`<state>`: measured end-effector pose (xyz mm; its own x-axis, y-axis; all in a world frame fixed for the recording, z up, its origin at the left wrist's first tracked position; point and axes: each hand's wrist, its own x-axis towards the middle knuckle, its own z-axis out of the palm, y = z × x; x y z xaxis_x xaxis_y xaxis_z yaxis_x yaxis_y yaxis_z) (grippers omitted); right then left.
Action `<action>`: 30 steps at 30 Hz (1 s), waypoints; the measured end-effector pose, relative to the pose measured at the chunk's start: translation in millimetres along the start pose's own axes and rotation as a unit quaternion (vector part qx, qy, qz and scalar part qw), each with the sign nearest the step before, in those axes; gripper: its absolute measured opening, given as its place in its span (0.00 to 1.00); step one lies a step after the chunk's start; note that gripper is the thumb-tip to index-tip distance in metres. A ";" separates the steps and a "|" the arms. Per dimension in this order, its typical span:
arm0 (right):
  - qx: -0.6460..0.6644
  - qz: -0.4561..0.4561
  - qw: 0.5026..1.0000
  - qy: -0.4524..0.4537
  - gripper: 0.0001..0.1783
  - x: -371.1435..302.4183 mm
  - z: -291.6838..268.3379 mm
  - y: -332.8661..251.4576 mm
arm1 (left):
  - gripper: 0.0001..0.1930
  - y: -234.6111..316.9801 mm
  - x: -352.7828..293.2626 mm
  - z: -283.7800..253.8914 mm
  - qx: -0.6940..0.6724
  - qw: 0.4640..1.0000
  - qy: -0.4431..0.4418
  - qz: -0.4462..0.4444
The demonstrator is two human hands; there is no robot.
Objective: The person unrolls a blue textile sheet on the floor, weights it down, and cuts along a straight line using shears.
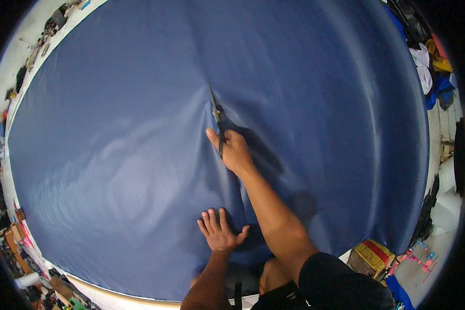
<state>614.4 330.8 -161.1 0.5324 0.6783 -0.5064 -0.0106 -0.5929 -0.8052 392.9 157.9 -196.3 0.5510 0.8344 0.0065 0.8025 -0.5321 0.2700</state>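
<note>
A wide sheet of dark blue fabric point(113, 103) with a slight sheen spreads across nearly the whole view. My right hand point(234, 150) grips a pair of dark scissors point(216, 113), its arm stretched forward. The blades point away from me into the sheet, which is lifted in a ridge around them. A cut line runs from the scissors back toward me. My left hand point(220, 231) lies flat on the fabric just left of that line, near my body, with fingers spread and nothing held.
A pale table edge point(108, 292) shows along the near left. At the lower right stands a yellow and red package point(371, 257). Coloured cloths point(436, 67) are heaped at the upper right, and white rolls point(447, 209) lie below them. Boxes and clutter point(18, 243) line the left side.
</note>
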 end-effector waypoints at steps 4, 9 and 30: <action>-0.027 -0.040 0.999 -0.002 0.38 58.8 3.3 -34.2 | 0.53 -1.0 -4.5 1.0 0.007 1.000 -0.010 -0.004; -0.099 -0.028 0.994 0.043 0.37 119.7 7.8 -65.6 | 0.53 0.5 -4.7 2.7 0.003 1.000 -0.011 0.001; -0.092 0.014 0.993 0.078 0.33 115.1 15.0 -63.7 | 0.36 -73.3 471.2 -9.4 0.041 0.988 0.074 -0.132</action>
<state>663.6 453.1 -172.7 0.6581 0.5945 -0.4621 0.1206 -0.6890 -0.7147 591.6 591.4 -203.9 0.2853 0.9543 0.0887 0.9332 -0.2977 0.2015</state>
